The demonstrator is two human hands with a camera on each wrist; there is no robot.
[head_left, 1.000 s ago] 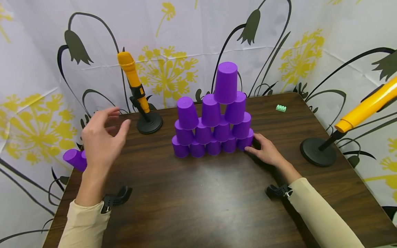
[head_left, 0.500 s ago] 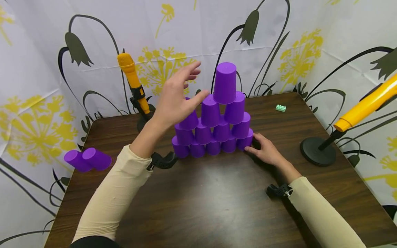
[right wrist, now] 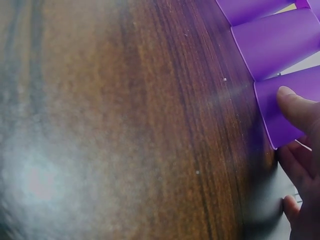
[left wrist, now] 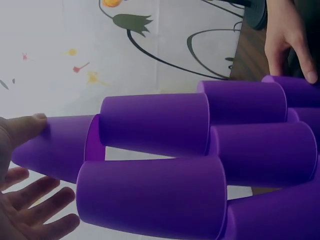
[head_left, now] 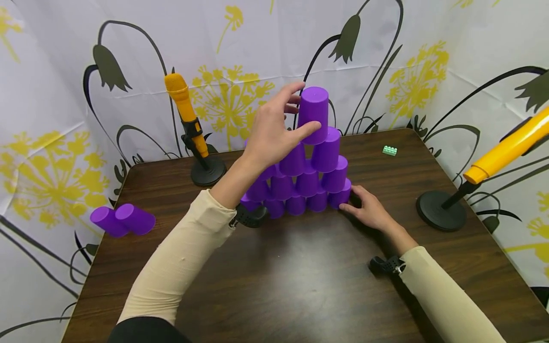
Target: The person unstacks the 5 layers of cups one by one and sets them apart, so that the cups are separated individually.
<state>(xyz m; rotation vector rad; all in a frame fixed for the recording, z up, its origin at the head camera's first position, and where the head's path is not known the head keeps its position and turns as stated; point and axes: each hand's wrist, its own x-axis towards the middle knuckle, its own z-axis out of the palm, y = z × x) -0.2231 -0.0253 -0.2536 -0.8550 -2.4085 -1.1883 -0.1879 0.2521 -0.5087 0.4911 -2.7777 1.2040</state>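
Observation:
Upside-down purple cups (head_left: 307,183) form a tiered pyramid, several in its bottom row. One purple cup (head_left: 315,107) stands alone at the top, over the right part of the third row. My left hand (head_left: 274,128) is around this top cup from the left, thumb in front and fingers spread on the far side; in the left wrist view the thumb lies over the cup (left wrist: 60,145), while the fingers look loose. My right hand (head_left: 369,207) holds the bottom row's rightmost cup (head_left: 339,196), thumb on its front and fingers behind. My left hand and wrist partly hide the pyramid's left side.
Two more purple cups (head_left: 136,219) lie tilted by the table's left edge. A yellow microphone on a black stand (head_left: 208,170) is at the back left, another black stand (head_left: 442,210) with a yellow microphone at the right. A small green toy brick (head_left: 390,150) lies at the back right.
My left hand has swung right from near the two cups at the left to the top cup, with its thumb now across that cup. My right hand has stayed at the corner cup.

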